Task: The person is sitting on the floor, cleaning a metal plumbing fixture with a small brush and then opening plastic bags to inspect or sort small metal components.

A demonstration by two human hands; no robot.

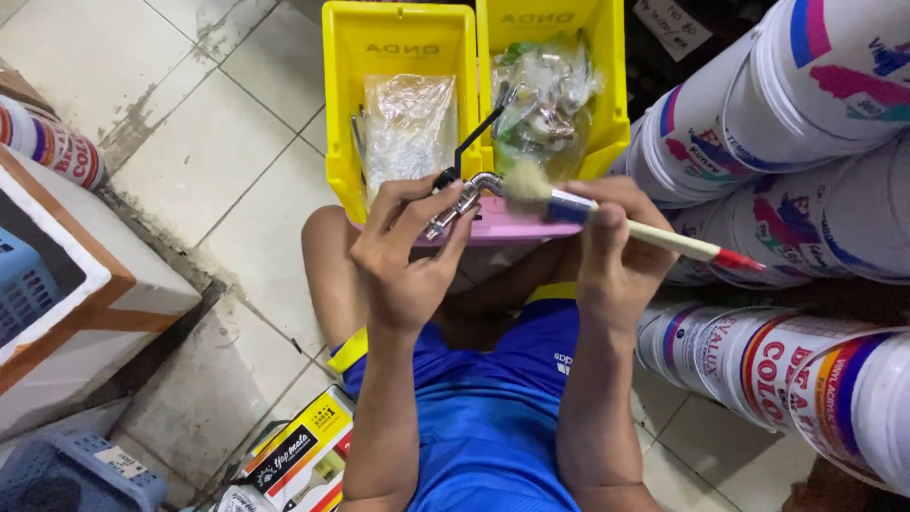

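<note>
The left hand [403,265] has its fingers [393,204] wrapped around a chrome water tap [457,202], thumb on one side and fingertips on the other, holding it up in front of the body with the spout end pointing toward the right. The tap's black lever handle [474,140] sticks up and away from the hand. The right hand [616,251] is clenched around the pale wooden handle of a paintbrush [607,216], whose handle ends in a red tip out to the right; the bristles rest against the spout end of the tap, so the brushing appears to be under way rather than finished. Whether dust remains on the metal cannot be told from this view.

Just behind the hands, a pink ledge [512,232] lies under the tap. Beyond it stand two yellow plastic bins [346,114]: the left one holds clear plastic bags [409,123], the right one more bagged metal fittings [550,90], which judging by their look may be further pieces waiting. White paint buckets [806,114] are stacked to the right, and a white box with an orange edge [85,284] sits on the tiled floor [227,171] to the left.
</note>
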